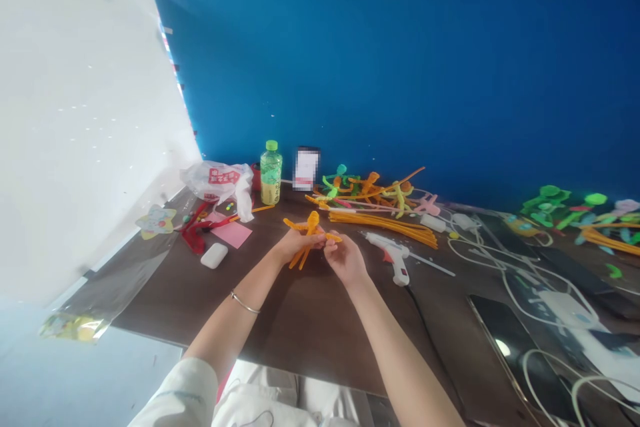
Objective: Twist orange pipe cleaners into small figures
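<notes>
Both my hands hold an orange pipe-cleaner figure [309,228] with a looped head, arms and legs, just above the brown table [280,320]. My left hand [291,245] is closed around the figure's body from the left; a thin bracelet sits on that wrist. My right hand [345,255] pinches the figure's right arm between its fingertips. A white glue gun [393,253] lies just right of my right hand, its cord running toward me. A bundle of straight orange pipe cleaners [385,225] lies behind the hands.
A pile of finished pipe-cleaner figures [367,189] lies by the blue wall, more green ones [553,203] at far right. A green-capped bottle [271,173], plastic bag [217,181], pink paper [231,234], white earbud case [214,255], phone [515,353] and white cables [505,260] crowd the table.
</notes>
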The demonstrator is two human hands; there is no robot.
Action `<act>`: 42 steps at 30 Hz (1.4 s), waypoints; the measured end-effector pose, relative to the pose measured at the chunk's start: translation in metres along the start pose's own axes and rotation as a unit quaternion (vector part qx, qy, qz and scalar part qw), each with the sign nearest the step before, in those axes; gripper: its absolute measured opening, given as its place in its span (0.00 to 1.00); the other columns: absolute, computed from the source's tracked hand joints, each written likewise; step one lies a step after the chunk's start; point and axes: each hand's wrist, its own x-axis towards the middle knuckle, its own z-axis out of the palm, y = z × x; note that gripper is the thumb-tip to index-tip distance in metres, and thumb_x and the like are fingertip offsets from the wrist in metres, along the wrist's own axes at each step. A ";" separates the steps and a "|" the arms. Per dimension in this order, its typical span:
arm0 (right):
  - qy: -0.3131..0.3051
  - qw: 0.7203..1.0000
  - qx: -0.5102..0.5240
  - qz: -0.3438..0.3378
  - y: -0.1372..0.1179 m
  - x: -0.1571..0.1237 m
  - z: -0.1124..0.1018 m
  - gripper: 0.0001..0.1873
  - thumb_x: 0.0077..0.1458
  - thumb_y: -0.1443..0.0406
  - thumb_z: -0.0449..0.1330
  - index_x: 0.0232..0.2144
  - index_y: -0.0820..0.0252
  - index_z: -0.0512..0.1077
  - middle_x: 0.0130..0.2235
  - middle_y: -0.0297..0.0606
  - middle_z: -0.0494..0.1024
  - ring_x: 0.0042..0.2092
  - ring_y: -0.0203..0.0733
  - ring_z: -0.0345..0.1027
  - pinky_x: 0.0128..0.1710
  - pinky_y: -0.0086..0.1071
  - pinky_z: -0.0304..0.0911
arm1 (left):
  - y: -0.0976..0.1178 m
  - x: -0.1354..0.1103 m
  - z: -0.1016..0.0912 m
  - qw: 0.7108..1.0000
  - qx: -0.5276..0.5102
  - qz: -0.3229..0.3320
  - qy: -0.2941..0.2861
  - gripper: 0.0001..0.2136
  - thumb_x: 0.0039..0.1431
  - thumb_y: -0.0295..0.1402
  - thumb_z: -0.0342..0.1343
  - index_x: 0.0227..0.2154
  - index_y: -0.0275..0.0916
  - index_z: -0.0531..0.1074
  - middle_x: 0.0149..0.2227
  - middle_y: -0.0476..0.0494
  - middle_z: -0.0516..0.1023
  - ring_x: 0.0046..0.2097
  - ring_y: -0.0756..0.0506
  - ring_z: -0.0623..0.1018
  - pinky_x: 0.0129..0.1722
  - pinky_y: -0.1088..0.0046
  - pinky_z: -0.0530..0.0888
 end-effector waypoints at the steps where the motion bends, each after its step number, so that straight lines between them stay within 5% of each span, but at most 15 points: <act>1: 0.009 1.000 0.010 -0.002 0.002 0.001 0.000 0.04 0.45 0.67 0.58 0.24 0.58 0.64 0.21 0.30 0.67 0.23 0.30 0.64 0.19 0.22 0.64 | 0.000 0.000 0.000 1.000 0.005 0.009 0.011 0.14 0.38 0.33 0.66 0.28 0.32 0.71 0.27 0.47 0.73 0.30 0.52 0.74 0.35 0.74 0.70; 8: 0.072 0.997 -0.028 0.008 0.020 0.000 0.010 0.07 0.42 0.63 0.63 0.25 0.59 0.70 0.22 0.33 0.70 0.23 0.33 0.65 0.18 0.24 0.64 | -0.001 0.004 0.001 0.987 0.053 0.098 0.119 0.12 0.40 0.36 0.64 0.26 0.34 0.72 0.26 0.48 0.73 0.29 0.52 0.72 0.33 0.75 0.70; 13: 0.100 0.960 -0.249 -0.078 0.024 -0.009 0.017 0.15 0.44 0.54 0.61 0.23 0.62 0.70 0.18 0.32 0.67 0.17 0.32 0.60 0.15 0.26 0.56 | -0.003 0.005 0.004 0.967 0.118 0.134 0.182 0.10 0.40 0.36 0.62 0.25 0.36 0.73 0.25 0.49 0.73 0.28 0.51 0.72 0.32 0.73 0.70; 15: 0.108 0.894 -0.402 -0.168 0.022 -0.012 0.017 0.15 0.48 0.55 0.57 0.22 0.61 0.69 0.18 0.33 0.68 0.18 0.34 0.61 0.18 0.28 0.56 | -0.004 0.006 0.004 0.961 0.134 0.137 0.200 0.09 0.41 0.36 0.62 0.25 0.36 0.73 0.24 0.49 0.73 0.27 0.51 0.72 0.33 0.72 0.70; 20: 0.122 0.632 -0.674 -0.363 0.012 -0.016 0.012 0.12 0.54 0.63 0.49 0.28 0.59 0.72 0.27 0.39 0.73 0.27 0.39 0.66 0.27 0.29 0.57 | -0.007 0.008 0.001 0.961 0.130 0.142 0.197 0.09 0.41 0.36 0.62 0.25 0.35 0.73 0.25 0.48 0.74 0.29 0.50 0.73 0.36 0.72 0.71; 22: 0.120 0.573 -0.712 -0.387 0.008 -0.017 0.010 0.13 0.56 0.64 0.48 0.30 0.59 0.72 0.27 0.39 0.73 0.28 0.38 0.65 0.27 0.29 0.56 | -0.008 0.009 0.000 0.966 0.108 0.139 0.188 0.10 0.42 0.36 0.62 0.25 0.35 0.73 0.25 0.48 0.73 0.30 0.50 0.74 0.38 0.71 0.71; 25: 0.090 0.538 -0.728 -0.415 0.002 -0.015 0.006 0.13 0.57 0.64 0.48 0.30 0.59 0.71 0.28 0.40 0.71 0.31 0.40 0.64 0.32 0.31 0.58 | -0.008 0.008 -0.001 0.972 0.097 0.132 0.169 0.11 0.40 0.36 0.63 0.25 0.34 0.73 0.24 0.48 0.73 0.30 0.49 0.74 0.38 0.69 0.72; 28: 0.043 0.579 -0.699 -0.418 -0.006 -0.013 0.003 0.12 0.57 0.63 0.49 0.29 0.59 0.71 0.31 0.42 0.72 0.36 0.42 0.65 0.38 0.35 0.59 | -0.005 0.005 0.001 0.982 0.116 0.097 0.116 0.12 0.36 0.34 0.65 0.24 0.33 0.73 0.24 0.47 0.74 0.29 0.49 0.74 0.37 0.68 0.72; 32: 0.035 0.747 -0.567 -0.346 -0.013 -0.011 0.002 0.12 0.54 0.58 0.54 0.26 0.59 0.70 0.31 0.39 0.73 0.34 0.40 0.66 0.35 0.33 0.61 | -0.001 0.001 0.003 0.995 0.098 0.010 0.026 0.15 0.35 0.35 0.66 0.28 0.31 0.73 0.27 0.44 0.76 0.30 0.47 0.75 0.37 0.67 0.73; 35: 0.041 0.878 -0.430 -0.207 -0.016 -0.010 0.002 0.13 0.47 0.55 0.60 0.26 0.60 0.70 0.26 0.35 0.72 0.25 0.34 0.64 0.24 0.28 0.59 | -0.002 -0.001 0.003 0.998 0.060 -0.025 -0.023 0.18 0.38 0.36 0.65 0.33 0.31 0.73 0.30 0.41 0.76 0.32 0.46 0.76 0.37 0.66 0.74; 37: 0.025 0.940 -0.320 -0.116 -0.017 -0.010 0.001 0.14 0.43 0.55 0.63 0.25 0.61 0.69 0.22 0.32 0.70 0.20 0.30 0.60 0.18 0.25 0.55 | -0.002 -0.001 0.003 0.997 0.052 -0.029 -0.044 0.19 0.39 0.36 0.65 0.35 0.31 0.72 0.32 0.41 0.76 0.33 0.46 0.77 0.38 0.66 0.74; 42: 0.008 0.997 -0.070 0.024 -0.016 -0.005 -0.001 0.11 0.41 0.67 0.65 0.20 0.60 0.64 0.17 0.26 0.63 0.16 0.23 0.53 0.11 0.17 0.49 | -0.001 0.000 0.003 0.999 0.039 -0.007 -0.016 0.19 0.37 0.33 0.66 0.35 0.31 0.72 0.31 0.43 0.76 0.31 0.48 0.76 0.37 0.67 0.74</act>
